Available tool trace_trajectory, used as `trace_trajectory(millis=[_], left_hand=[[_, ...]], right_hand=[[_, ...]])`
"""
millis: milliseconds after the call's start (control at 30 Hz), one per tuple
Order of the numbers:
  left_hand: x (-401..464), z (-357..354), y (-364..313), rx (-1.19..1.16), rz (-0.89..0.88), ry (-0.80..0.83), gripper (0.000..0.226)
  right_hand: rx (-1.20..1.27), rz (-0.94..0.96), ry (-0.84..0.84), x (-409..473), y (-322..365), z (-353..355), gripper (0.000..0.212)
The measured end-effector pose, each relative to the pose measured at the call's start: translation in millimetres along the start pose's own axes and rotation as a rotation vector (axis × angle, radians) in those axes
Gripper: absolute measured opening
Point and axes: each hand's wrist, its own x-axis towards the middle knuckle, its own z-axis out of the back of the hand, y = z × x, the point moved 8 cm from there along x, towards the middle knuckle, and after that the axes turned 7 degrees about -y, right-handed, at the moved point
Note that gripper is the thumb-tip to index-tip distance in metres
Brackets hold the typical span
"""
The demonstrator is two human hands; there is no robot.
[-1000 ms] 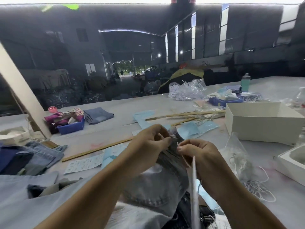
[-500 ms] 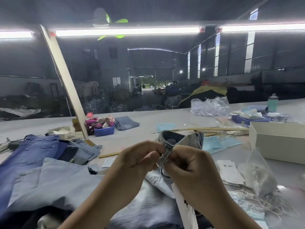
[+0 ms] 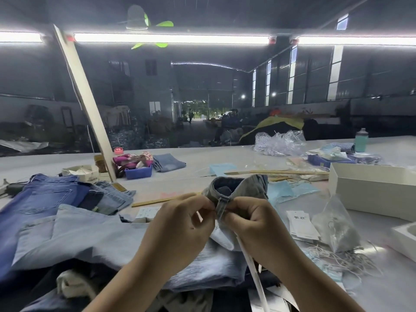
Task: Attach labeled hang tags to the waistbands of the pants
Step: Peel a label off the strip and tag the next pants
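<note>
Waistband (image 3: 238, 190) raised higher, left hand (image 3: 186, 224), right hand (image 3: 254, 224) pinching belt loop (image 3: 221, 207)

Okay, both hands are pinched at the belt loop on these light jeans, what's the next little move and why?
Probably pull the tag's string through the belt loop. Both the left hand and the right hand pinch the raised waistband right at that loop, and the hang tag dangles below the right hand, seemingly not yet tied.

Both hands (image 3: 186, 224) apparently pinch the pants' waistband (image 3: 238, 188).
</note>
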Motion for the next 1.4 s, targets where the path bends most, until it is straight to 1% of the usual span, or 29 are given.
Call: trace_trajectory(millis=[67, 133, 167, 200, 233, 267, 333, 400, 467, 567, 667, 733, 767, 900, 1000, 1067, 1133, 1200, 1300, 1400], left_hand=[[1, -1, 11, -0.120, 0.162, -0.030, 0.015], [1, -8, 21, -0.351, 0.365, -0.005, 0.009], [0, -12, 25, -0.481, 0.457, 0.009, 0.010], [-1, -16, 28, -0.594, 0.531, 0.016, 0.014], [-2, -19, 29, -0.673, 0.585, 0.013, 0.023], [-2, -21, 31, -0.725, 0.623, -0.002, 0.031], [-2, -20, 35, -0.782, 0.664, -0.066, 0.038], [1, -18, 36, -0.798, 0.657, -0.123, 0.039], [4, -17, 32, -0.786, 0.607, -0.160, 0.037], [9, -13, 16, -0.812, 0.507, -0.196, 0.021], [14, -13, -5, -0.911, 0.390, -0.144, 0.022], [16, -16, -19, -0.993, 0.331, -0.082, 0.022], [16, -18, -24, -0.997, 0.315, -0.067, 0.022], [15, -19, -25, -0.767, 0.280, -0.138, 0.013], [14, -23, -21, -0.550, 0.241, -0.142, 0.010], [12, -24, -21, -0.429, 0.202, -0.136, 0.009], [12, -24, -22, -0.382, 0.165, -0.149, 0.008], [14, -23, -26, -0.345, 0.109, -0.167, 0.010], [15, -21, -36, -0.224, -0.022, -0.182, 0.011], [13, -24, -34, -0.112, -0.063, -0.164, 0.018]], right_hand=[[-0.013, -0.024, -0.036, 4, -2, 4, 0.024], [-0.002, -0.059, -0.087, 6, -7, 11, 0.026], [0.011, -0.077, -0.106, 7, -9, 14, 0.025], [0.014, -0.093, -0.122, 8, -11, 16, 0.024], [0.005, -0.106, -0.138, 8, -14, 18, 0.023], [-0.004, -0.116, -0.157, 8, -16, 19, 0.024], [0.007, -0.134, -0.205, 9, -21, 22, 0.026], [0.023, -0.165, -0.251, 9, -27, 25, 0.025], [0.010, -0.180, -0.310, 9, -31, 30, 0.021], [-0.027, -0.132, -0.456, 8, -29, 39, 0.014], [-0.069, -0.060, -0.518, 6, -19, 38, 0.014], [-0.049, -0.034, -0.527, 6, -14, 35, 0.016], [-0.019, -0.035, -0.538, 6, -13, 35, 0.017], [0.109, -0.096, -0.624, 4, -19, 38, 0.018], [0.239, -0.135, -0.574, 4, -25, 30, 0.024], [0.222, -0.109, -0.526, 5, -24, 26, 0.024], [0.178, -0.064, -0.500, 6, -21, 22, 0.017], [0.130, -0.042, -0.490, 8, -21, 18, 0.016], [0.144, -0.067, -0.468, 12, -24, 11, 0.019], [0.137, -0.085, -0.453, 15, -26, 7, 0.018]])
